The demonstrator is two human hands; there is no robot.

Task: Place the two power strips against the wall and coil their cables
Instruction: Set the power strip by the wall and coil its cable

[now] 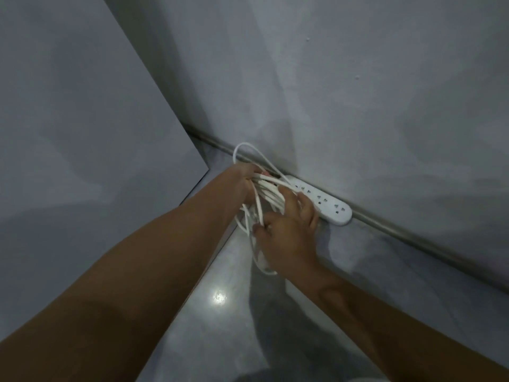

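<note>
Centre frame: left hand and, seemingly, right hand grip looped cable, covering one end of the power strip against the wall; panel upper left.

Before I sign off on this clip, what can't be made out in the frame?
Head view:
- Second power strip: none shows; behind the hands or out of frame, cannot tell.
- Near end of the power strip: covered by the cable bundle and the right hand.
- Plug: lost in the loops, if present.
- Fingertips of the left hand: hidden behind the cable.
- Socket details: too dim and blurred.
</note>
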